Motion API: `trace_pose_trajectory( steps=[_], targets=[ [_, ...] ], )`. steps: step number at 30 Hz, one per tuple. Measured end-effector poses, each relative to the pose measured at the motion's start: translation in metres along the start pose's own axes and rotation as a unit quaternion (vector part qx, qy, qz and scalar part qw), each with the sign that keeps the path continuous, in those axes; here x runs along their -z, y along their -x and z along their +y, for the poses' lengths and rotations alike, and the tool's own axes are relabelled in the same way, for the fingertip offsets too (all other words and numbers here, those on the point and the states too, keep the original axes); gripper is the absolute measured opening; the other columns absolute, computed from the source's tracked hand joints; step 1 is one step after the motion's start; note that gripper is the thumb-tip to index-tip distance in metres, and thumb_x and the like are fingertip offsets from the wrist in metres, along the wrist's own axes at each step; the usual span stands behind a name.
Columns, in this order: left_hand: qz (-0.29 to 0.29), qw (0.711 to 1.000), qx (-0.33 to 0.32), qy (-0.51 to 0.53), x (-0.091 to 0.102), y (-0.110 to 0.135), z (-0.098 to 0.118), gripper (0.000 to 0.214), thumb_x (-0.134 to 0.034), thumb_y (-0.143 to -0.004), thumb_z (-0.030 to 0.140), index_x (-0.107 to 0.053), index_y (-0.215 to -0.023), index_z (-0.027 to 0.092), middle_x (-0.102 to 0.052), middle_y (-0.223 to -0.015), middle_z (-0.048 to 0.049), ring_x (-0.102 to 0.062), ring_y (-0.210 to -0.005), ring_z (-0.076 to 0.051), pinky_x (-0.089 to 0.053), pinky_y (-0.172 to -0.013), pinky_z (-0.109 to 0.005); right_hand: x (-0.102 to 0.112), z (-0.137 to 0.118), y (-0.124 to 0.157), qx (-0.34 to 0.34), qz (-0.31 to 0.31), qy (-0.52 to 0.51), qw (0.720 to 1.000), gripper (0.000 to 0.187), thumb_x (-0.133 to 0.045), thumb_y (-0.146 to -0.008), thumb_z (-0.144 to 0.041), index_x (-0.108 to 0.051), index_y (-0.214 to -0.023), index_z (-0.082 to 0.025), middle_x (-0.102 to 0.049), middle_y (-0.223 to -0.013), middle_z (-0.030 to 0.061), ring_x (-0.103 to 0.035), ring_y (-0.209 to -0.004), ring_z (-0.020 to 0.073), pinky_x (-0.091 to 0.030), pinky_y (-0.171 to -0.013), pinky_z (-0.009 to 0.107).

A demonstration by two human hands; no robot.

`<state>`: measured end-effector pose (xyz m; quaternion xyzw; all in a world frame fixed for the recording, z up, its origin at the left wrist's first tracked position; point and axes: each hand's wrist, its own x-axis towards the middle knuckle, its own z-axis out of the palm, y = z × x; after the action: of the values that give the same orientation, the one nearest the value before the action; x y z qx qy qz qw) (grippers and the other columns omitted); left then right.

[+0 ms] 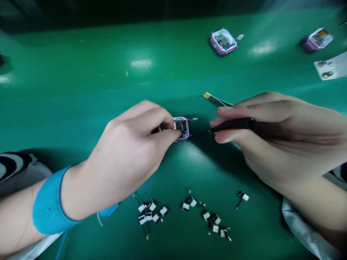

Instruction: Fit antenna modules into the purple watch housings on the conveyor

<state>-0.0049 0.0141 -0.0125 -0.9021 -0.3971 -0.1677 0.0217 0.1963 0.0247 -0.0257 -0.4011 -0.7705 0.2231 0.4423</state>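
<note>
An open purple-edged casing [185, 126] is held at the middle of the green work surface [89, 72], with its circuitry exposed. It is gripped at its left part by the thumb and forefinger of the left hand [135, 139], which are drawn nearly together; the other fingers are curled and partly hidden. A blue band [54, 202] is worn on the left wrist.

Just to the right, a slim black tool [235, 124] is pinched between the thumb and fingers of the right hand [282, 133], apart from the casing. Tweezers [214, 100] are partly covered by that hand; whether they are held cannot be told.

Small square parts [149, 216] with short leads are scattered on the near side. Two similar casings [222, 41] are placed at the far right.
</note>
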Motion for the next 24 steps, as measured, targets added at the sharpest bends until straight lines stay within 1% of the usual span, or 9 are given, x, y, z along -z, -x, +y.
trace_pose_trajectory(
  steps=[2, 4, 6, 9, 11, 14, 19, 22, 24],
  targets=[
    [0.003, 1.000, 0.003, -0.002, -0.001, 0.000, 0.000, 0.019, -0.048, -0.082, 0.018, -0.064, -0.073, 0.020, -0.062, -0.078, -0.0011, -0.058, -0.084, -0.017, -0.049, -0.066, -0.025, -0.002, -0.002, 0.002, -0.033, 0.025, -0.014, 0.999, 0.025, -0.075, -0.056, -0.018, -0.062, -0.077, -0.019, -0.067, -0.082, -0.0062, -0.061, -0.074, 0.0100, -0.054, -0.072, 0.025],
    [0.003, 1.000, 0.006, -0.008, -0.001, 0.001, 0.001, 0.020, -0.046, -0.082, 0.018, -0.064, -0.073, 0.019, -0.061, -0.078, -0.0008, -0.058, -0.082, -0.016, -0.048, -0.065, -0.024, -0.003, -0.004, 0.001, -0.050, 0.027, -0.023, 0.998, 0.021, -0.075, -0.058, -0.018, -0.060, -0.073, -0.019, -0.067, -0.080, -0.0051, -0.062, -0.076, 0.0111, -0.056, -0.071, 0.025],
    [0.004, 1.000, 0.006, -0.021, -0.002, 0.001, 0.001, 0.021, -0.045, -0.083, 0.019, -0.063, -0.073, 0.019, -0.061, -0.077, 0.0001, -0.059, -0.072, -0.013, -0.046, -0.057, -0.022, -0.004, -0.007, -0.001, -0.075, 0.000, -0.025, 0.997, 0.017, -0.073, -0.060, -0.022, -0.060, -0.070, -0.018, -0.068, -0.080, -0.0024, -0.063, -0.076, 0.0106, -0.056, -0.072, 0.022],
    [0.012, 0.999, 0.005, -0.044, -0.002, 0.001, 0.002, 0.021, -0.045, -0.081, 0.018, -0.063, -0.071, 0.020, -0.061, -0.075, 0.0023, -0.057, -0.063, -0.010, -0.041, -0.049, -0.020, -0.005, -0.011, -0.006, -0.126, -0.066, -0.008, 0.990, 0.011, -0.070, -0.065, -0.026, -0.064, -0.070, -0.017, -0.069, -0.083, 0.0013, -0.064, -0.075, 0.0110, -0.054, -0.077, 0.021],
    [0.010, 0.999, 0.008, -0.046, -0.001, 0.001, 0.003, 0.021, -0.045, -0.081, 0.017, -0.062, -0.069, 0.020, -0.061, -0.073, 0.0024, -0.057, -0.061, -0.010, -0.039, -0.047, -0.019, -0.006, -0.013, -0.009, -0.119, -0.099, 0.014, 0.988, 0.005, -0.066, -0.069, -0.026, -0.065, -0.072, -0.022, -0.069, -0.083, -0.0004, -0.064, -0.075, 0.0125, -0.053, -0.081, 0.025],
    [0.011, 0.999, 0.009, -0.043, -0.001, 0.001, 0.003, 0.020, -0.046, -0.080, 0.016, -0.063, -0.069, 0.020, -0.061, -0.072, 0.0019, -0.056, -0.059, -0.009, -0.037, -0.046, -0.019, -0.006, -0.012, -0.011, -0.080, -0.110, 0.051, 0.989, 0.003, -0.062, -0.072, -0.027, -0.064, -0.071, -0.027, -0.069, -0.080, -0.0025, -0.064, -0.071, 0.0125, -0.052, -0.081, 0.026],
    [-0.004, 0.999, 0.007, -0.045, 0.001, 0.001, 0.002, 0.021, -0.045, -0.078, 0.013, -0.063, -0.071, 0.021, -0.061, -0.075, 0.0020, -0.056, -0.059, -0.010, -0.035, -0.044, -0.020, -0.008, -0.007, -0.007, -0.059, -0.116, 0.039, 0.991, 0.012, -0.058, -0.074, -0.032, -0.064, -0.066, -0.025, -0.069, -0.079, 0.0000, -0.063, -0.064, 0.0105, -0.053, -0.064, 0.021],
    [-0.011, 0.999, 0.004, -0.045, 0.002, 0.002, 0.002, 0.021, -0.045, -0.079, 0.014, -0.063, -0.070, 0.022, -0.062, -0.077, 0.0025, -0.056, -0.060, -0.009, -0.035, -0.044, -0.019, -0.009, -0.006, -0.007, -0.031, -0.124, 0.029, 0.991, 0.016, -0.056, -0.075, -0.034, -0.063, -0.064, -0.025, -0.069, -0.077, -0.0008, -0.063, -0.063, 0.0102, -0.053, -0.062, 0.021],
    [-0.010, 0.999, 0.006, -0.047, 0.002, 0.002, 0.002, 0.021, -0.045, -0.080, 0.015, -0.062, -0.070, 0.022, -0.063, -0.077, 0.0027, -0.056, -0.059, -0.009, -0.035, -0.044, -0.019, -0.007, -0.008, -0.007, -0.027, -0.110, 0.040, 0.993, 0.013, -0.059, -0.074, -0.032, -0.063, -0.064, -0.024, -0.069, -0.076, -0.0012, -0.062, -0.061, 0.0091, -0.053, -0.064, 0.020]
  ],
)
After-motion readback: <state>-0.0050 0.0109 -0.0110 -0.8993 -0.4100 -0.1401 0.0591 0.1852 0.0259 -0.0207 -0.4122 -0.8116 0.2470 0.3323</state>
